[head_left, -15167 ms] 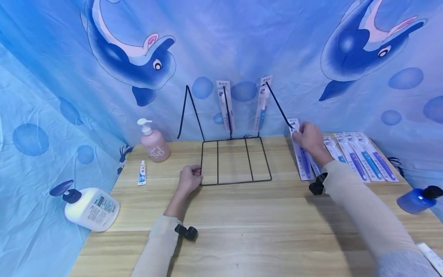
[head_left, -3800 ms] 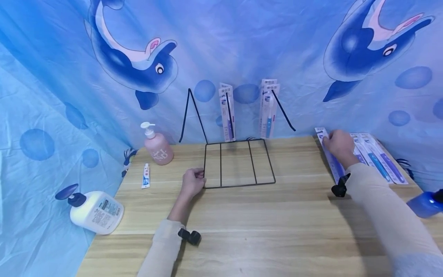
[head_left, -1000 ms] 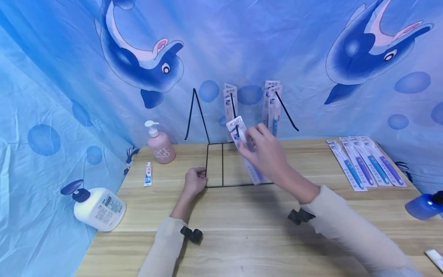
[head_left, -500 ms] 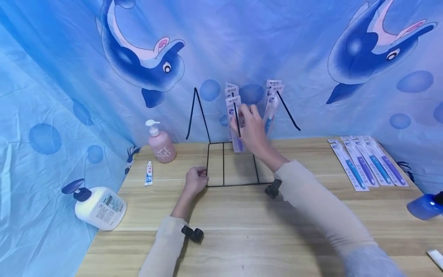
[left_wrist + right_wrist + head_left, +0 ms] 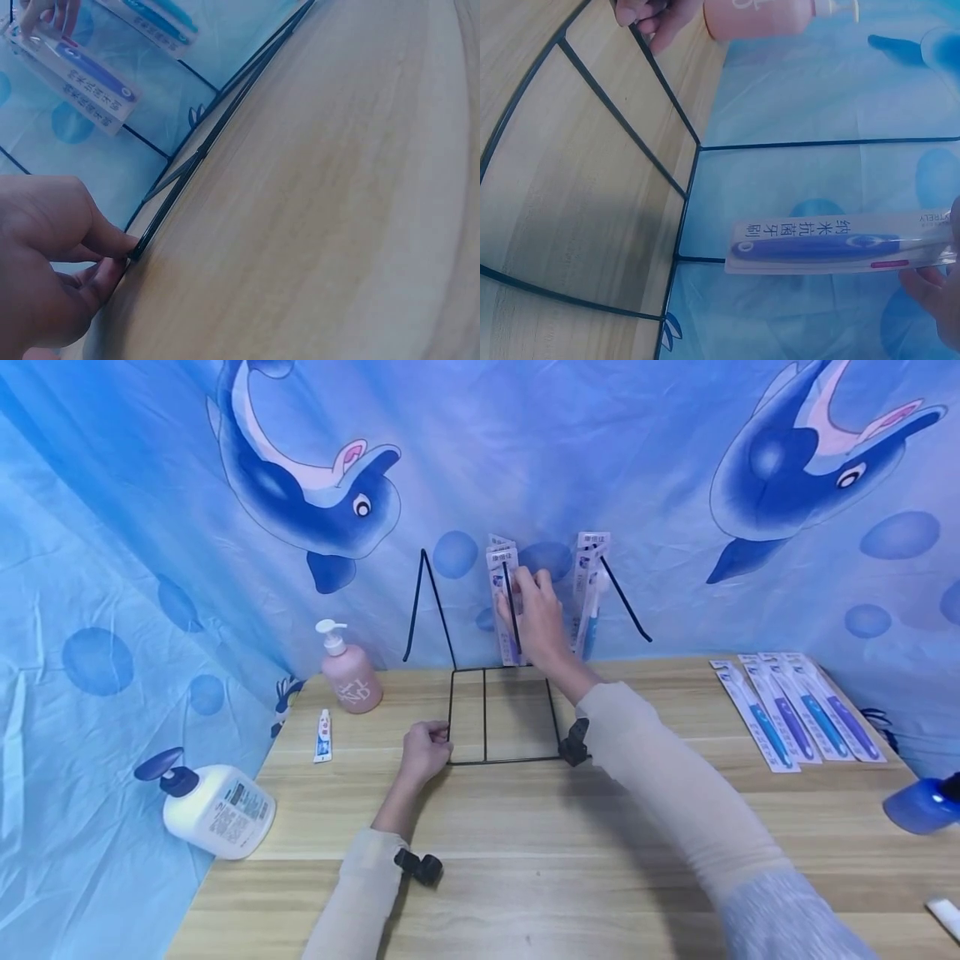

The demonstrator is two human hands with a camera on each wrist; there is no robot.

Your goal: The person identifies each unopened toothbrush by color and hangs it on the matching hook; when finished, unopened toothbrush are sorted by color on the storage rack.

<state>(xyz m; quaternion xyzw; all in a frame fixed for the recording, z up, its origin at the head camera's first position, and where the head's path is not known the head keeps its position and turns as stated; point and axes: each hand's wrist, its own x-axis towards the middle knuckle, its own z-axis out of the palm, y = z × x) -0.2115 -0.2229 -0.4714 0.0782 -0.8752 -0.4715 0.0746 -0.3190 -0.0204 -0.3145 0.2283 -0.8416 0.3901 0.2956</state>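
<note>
A black wire rack (image 5: 517, 761) lies on the table with hooked arms rising at its back. My left hand (image 5: 426, 752) pinches the rack's left front corner; thumb and finger (image 5: 120, 244) meet on the wire in the left wrist view. My right hand (image 5: 543, 618) holds a packaged toothbrush (image 5: 498, 578) that hangs on the middle hook, in front of other packs there. In the right wrist view this pack (image 5: 802, 244) shows a purple handle, and the fingers grip its far end. Packaged toothbrushes (image 5: 592, 539) also hang on the right hook. The left hook (image 5: 415, 602) bears nothing.
Several packaged toothbrushes (image 5: 795, 710) lie in a row at the right. A pink pump bottle (image 5: 352, 681), a small toothpaste tube (image 5: 323, 737) and a white pump bottle (image 5: 221, 814) are at the left. A blue bottle (image 5: 917, 807) stands at the right edge.
In the last second my right hand slid the toothbrush pack up and back along the middle hook. Since the oldest frame, packs were added to both hooks and the table row shrank. My left hand stays.
</note>
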